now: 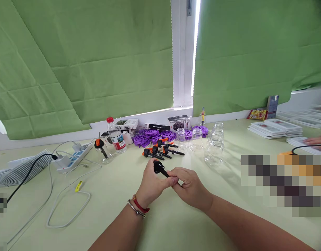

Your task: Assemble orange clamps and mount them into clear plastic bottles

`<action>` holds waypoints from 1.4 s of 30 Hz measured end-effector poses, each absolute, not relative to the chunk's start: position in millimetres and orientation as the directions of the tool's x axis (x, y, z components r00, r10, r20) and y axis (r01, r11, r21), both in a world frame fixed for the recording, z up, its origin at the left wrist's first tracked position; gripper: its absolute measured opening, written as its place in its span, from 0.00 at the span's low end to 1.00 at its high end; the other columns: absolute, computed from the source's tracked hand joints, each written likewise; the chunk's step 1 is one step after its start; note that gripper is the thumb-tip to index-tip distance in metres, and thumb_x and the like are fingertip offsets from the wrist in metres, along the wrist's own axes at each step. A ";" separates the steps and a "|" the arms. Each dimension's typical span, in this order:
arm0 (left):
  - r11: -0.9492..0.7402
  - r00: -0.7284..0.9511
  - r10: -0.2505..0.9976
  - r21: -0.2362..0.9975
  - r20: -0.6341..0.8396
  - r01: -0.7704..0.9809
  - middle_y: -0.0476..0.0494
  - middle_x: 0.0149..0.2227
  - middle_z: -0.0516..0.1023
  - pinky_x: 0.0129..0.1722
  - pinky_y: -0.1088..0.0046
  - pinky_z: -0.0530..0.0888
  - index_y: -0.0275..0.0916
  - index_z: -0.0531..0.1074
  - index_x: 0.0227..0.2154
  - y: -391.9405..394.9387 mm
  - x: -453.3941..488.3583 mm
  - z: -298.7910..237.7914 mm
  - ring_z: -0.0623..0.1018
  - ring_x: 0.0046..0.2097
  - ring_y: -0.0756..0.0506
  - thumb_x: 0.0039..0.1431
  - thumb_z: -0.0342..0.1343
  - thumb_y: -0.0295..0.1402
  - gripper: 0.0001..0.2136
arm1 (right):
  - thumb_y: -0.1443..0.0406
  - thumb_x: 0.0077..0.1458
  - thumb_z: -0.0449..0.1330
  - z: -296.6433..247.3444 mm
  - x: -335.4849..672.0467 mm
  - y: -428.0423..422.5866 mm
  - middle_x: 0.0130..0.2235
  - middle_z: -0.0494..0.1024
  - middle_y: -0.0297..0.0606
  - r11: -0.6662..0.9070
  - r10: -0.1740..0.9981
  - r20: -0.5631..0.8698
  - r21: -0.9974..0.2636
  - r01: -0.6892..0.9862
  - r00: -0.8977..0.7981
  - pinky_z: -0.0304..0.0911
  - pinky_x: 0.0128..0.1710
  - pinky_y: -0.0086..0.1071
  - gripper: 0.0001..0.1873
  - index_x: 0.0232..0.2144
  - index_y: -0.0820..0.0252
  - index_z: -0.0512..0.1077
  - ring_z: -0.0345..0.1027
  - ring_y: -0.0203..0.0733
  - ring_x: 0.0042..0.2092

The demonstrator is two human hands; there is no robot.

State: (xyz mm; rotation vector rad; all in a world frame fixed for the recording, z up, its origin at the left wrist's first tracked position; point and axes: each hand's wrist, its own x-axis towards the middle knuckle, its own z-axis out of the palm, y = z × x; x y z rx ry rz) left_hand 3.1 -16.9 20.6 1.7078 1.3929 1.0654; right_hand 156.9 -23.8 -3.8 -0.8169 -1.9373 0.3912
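I have both hands working on one black stemmed cap (158, 166), held over the near part of the pale tabletop (118, 223), in front of the pile of black-and-orange stemmed caps (154, 150). The left hand (153, 184) wraps its fingers around the round head, its thumb lying along the stem; the right hand (191, 184) has thumb and fingers pinched on the stem's far end, touching the left thumb tip.

I judge the step to be two-handed handling of this cap; whether I'm twisting, pulling or just steadying it I can't tell. Any further move calls for a firm hold on the head while the right fingertips work the stem.

For room, I'd favour the tabletop left of my left forearm, as far as the looped white cable (88, 197). Forward is tighter: the pile sits just beyond my fingers, purple plastic parts (167, 135) behind it, transparent jars (214, 153) ahead of my right hand. The far edge meets the wall; the near edge is out of view.
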 end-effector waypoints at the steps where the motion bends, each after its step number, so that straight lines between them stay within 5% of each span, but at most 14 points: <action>1: -0.200 0.088 0.980 0.882 0.180 0.427 0.45 0.37 0.67 0.37 0.70 0.66 0.38 0.61 0.44 -16.4 2.8 20.2 0.68 0.38 0.45 0.35 0.65 0.45 0.32 | 0.71 0.52 0.50 -3.5 156.8 -23.9 0.25 0.71 0.37 0.719 0.692 0.650 -0.583 0.378 -0.313 0.61 0.28 0.30 0.11 0.34 0.59 0.71 0.62 0.37 0.27; 8: -0.224 0.142 0.973 0.887 0.181 0.403 0.46 0.33 0.70 0.35 0.70 0.68 0.38 0.66 0.41 -13.1 -3.7 21.4 0.69 0.35 0.46 0.34 0.66 0.44 0.29 | 0.68 0.54 0.51 2.9 167.6 -18.1 0.27 0.74 0.35 0.654 0.745 0.532 -0.700 0.285 -0.402 0.63 0.30 0.30 0.11 0.39 0.57 0.70 0.65 0.35 0.27; 13: -0.162 0.211 0.972 0.946 0.104 0.282 0.41 0.40 0.71 0.38 0.67 0.69 0.37 0.64 0.48 -10.6 -12.0 20.7 0.71 0.40 0.43 0.36 0.65 0.42 0.33 | 0.64 0.52 0.57 9.6 179.8 -5.6 0.23 0.71 0.30 0.363 0.902 0.326 -0.928 0.088 -0.285 0.65 0.27 0.29 0.05 0.32 0.58 0.71 0.65 0.33 0.23; 20: 0.193 0.446 0.879 0.981 -0.170 -0.006 0.38 0.36 0.74 0.24 0.75 0.65 0.36 0.68 0.41 -13.8 -14.7 26.1 0.75 0.33 0.45 0.43 0.55 0.51 0.26 | 0.59 0.41 0.66 14.3 179.2 -3.6 0.19 0.72 0.32 0.084 0.935 0.122 -0.989 -0.125 -0.334 0.67 0.27 0.32 0.11 0.25 0.63 0.75 0.66 0.34 0.22; 28: 0.440 0.590 0.726 0.898 -0.353 -0.004 0.37 0.31 0.76 0.20 0.75 0.65 0.34 0.71 0.37 -11.1 -14.6 18.7 0.76 0.28 0.43 0.46 0.50 0.54 0.26 | 0.61 0.34 0.70 11.7 178.9 -1.0 0.23 0.76 0.35 -0.148 0.931 -0.060 -0.964 -0.222 -0.361 0.68 0.32 0.35 0.14 0.25 0.64 0.76 0.70 0.36 0.25; 42: 0.449 0.612 0.706 0.893 -0.356 0.002 0.42 0.29 0.75 0.21 0.76 0.67 0.37 0.68 0.35 -11.3 -14.1 12.9 0.76 0.28 0.46 0.49 0.49 0.49 0.19 | 0.66 0.47 0.60 11.0 175.5 -6.5 0.27 0.74 0.33 0.233 0.875 0.192 -0.972 0.039 -0.445 0.63 0.34 0.30 0.04 0.28 0.60 0.75 0.67 0.35 0.31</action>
